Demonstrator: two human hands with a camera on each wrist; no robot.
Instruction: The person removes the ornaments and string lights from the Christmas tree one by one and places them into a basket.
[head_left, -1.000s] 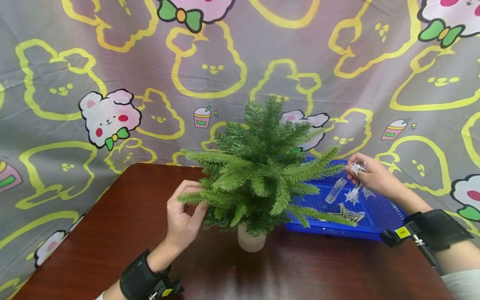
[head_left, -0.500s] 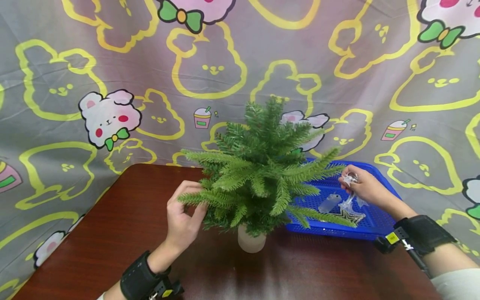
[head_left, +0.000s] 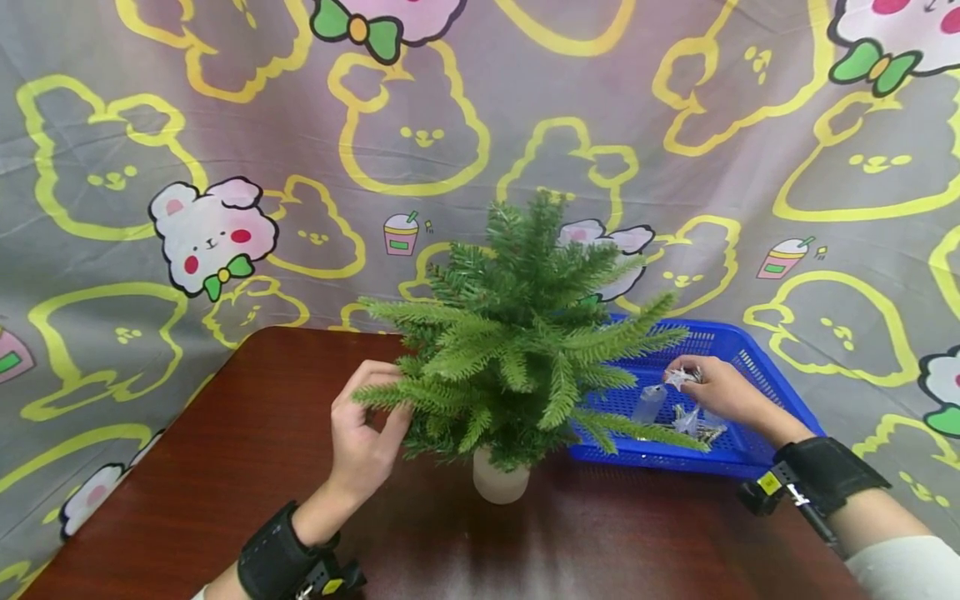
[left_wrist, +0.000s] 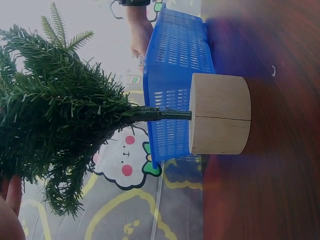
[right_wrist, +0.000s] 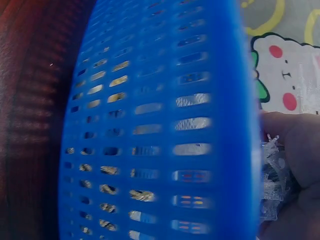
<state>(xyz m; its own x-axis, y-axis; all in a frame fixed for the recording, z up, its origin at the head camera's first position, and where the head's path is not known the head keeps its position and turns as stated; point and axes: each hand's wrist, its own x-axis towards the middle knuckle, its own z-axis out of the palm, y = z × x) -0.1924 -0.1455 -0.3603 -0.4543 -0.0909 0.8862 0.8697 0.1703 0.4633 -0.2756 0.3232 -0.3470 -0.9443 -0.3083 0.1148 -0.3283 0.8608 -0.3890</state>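
Note:
A small green artificial Christmas tree stands upright on a round pale wooden base. At its left side, my left hand holds a lower branch, with the fingertips hidden in the needles. My right hand pinches a bundle of clear star string lights over the blue plastic basket. Hanging beneath that hand is another clear star. A clear oblong case, perhaps the battery box, shows beside it. In the basket lies a gold glittery star ornament, partly covered.
The dark red-brown table carries both tree and basket. Behind it hangs a grey cartoon-print cloth. Tree branches overhang the basket's left part. Through the basket slots the right wrist view shows gold and silvery contents.
My right hand has moved down and left into the basket with the string lights, and the hanging star now lies over the gold star. My left hand stays at the branch.

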